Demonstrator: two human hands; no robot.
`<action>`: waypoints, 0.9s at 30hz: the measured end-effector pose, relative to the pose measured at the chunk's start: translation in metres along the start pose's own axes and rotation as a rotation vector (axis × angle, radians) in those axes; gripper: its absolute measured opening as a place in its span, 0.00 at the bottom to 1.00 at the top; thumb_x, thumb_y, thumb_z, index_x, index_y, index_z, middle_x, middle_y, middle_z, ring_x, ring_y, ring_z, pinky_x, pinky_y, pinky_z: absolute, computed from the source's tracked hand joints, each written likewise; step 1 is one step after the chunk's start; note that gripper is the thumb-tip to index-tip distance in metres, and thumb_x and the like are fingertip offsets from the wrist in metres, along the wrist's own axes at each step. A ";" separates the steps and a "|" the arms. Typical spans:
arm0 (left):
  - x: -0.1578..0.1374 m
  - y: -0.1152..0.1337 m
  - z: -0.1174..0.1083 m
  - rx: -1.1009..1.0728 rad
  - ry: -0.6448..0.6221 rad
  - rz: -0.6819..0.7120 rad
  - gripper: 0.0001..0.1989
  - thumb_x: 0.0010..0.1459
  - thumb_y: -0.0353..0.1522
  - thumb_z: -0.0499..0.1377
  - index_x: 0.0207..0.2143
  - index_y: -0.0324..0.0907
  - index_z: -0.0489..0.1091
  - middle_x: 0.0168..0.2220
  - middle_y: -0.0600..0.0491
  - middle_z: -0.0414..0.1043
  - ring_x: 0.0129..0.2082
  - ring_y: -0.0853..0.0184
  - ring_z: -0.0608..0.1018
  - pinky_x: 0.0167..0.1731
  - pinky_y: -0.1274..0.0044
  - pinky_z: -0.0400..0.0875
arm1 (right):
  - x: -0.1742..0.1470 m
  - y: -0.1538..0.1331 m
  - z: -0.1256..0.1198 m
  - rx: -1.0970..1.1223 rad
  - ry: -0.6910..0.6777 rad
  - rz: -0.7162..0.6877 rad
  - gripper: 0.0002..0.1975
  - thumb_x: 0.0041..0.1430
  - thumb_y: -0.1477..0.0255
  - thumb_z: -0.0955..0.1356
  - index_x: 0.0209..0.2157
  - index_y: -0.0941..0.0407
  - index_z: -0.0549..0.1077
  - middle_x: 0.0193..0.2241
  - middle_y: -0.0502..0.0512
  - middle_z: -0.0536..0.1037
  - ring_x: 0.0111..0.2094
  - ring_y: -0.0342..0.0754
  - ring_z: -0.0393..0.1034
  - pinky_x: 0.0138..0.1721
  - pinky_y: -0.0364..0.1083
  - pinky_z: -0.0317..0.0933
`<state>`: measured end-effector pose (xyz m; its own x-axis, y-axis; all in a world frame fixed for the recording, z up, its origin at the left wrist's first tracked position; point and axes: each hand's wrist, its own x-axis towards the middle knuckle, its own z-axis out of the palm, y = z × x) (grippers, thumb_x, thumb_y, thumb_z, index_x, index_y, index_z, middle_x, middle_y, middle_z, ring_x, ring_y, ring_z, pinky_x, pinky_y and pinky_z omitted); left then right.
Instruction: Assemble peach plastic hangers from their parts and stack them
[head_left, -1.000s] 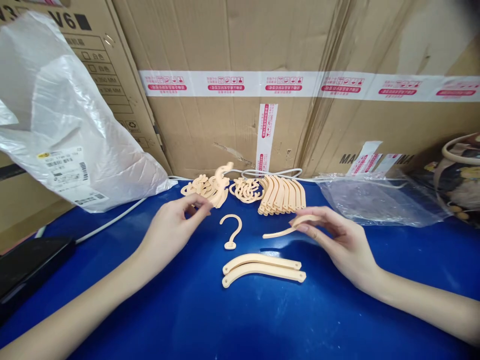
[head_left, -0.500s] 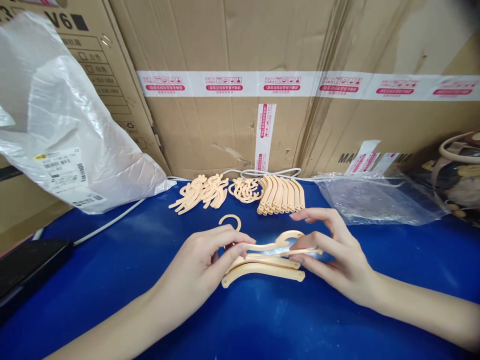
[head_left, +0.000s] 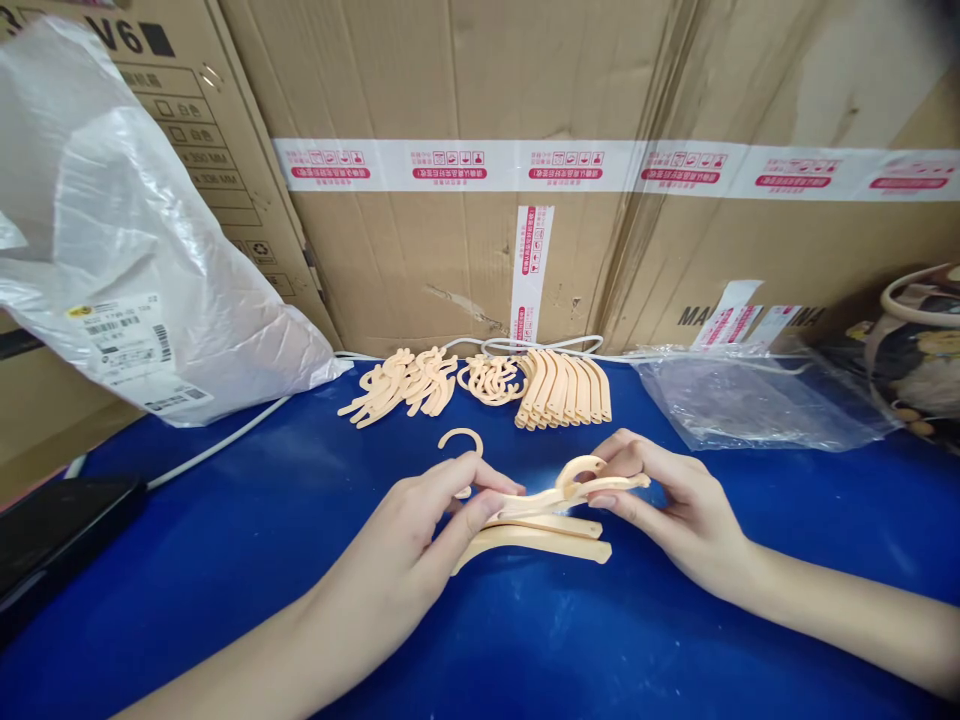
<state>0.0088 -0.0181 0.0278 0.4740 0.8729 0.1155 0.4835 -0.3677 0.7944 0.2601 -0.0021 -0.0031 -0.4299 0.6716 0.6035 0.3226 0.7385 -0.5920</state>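
In the middle of the head view, thin beige plastic hanger pieces [head_left: 541, 502], one with a curved hook-like end, are held up between both hands. My left hand [head_left: 431, 525] pinches their left end between thumb and fingers. At the right end, my right hand [head_left: 671, 500] is closed on them beside the curved end. Just below lie two broader curved hanger arms [head_left: 544, 546], partly covered by my left hand and the held pieces. A beige hanger hook [head_left: 466, 436] rests behind my left fingers, its lower part mostly hidden.
Behind my hands are piles of thin hanger pieces [head_left: 397, 385], hooks [head_left: 491, 380] and stacked hanger arms [head_left: 566, 388]. A clear plastic bag [head_left: 757, 400] lies right, a white plastic bag [head_left: 150, 240] left. A black device [head_left: 67, 540] sits at left; cardboard boxes [head_left: 450, 250] stand behind.
The held pieces have come together at a tilt, their gap narrowing. My right fingers, raised and spread before, have closed around the right end. My left hand has shifted slightly right.
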 end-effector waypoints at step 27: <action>-0.002 -0.005 0.006 0.513 0.013 0.339 0.17 0.69 0.30 0.40 0.40 0.41 0.68 0.36 0.52 0.72 0.36 0.65 0.72 0.40 0.73 0.67 | 0.003 -0.005 0.000 -0.036 0.017 0.032 0.05 0.65 0.75 0.62 0.35 0.54 0.68 0.32 0.50 0.71 0.33 0.41 0.66 0.35 0.42 0.62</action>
<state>0.0102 -0.0198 0.0202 0.6563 0.6826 0.3214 0.6009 -0.7305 0.3244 0.2574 -0.0032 0.0019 -0.4044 0.6957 0.5937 0.3664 0.7180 -0.5918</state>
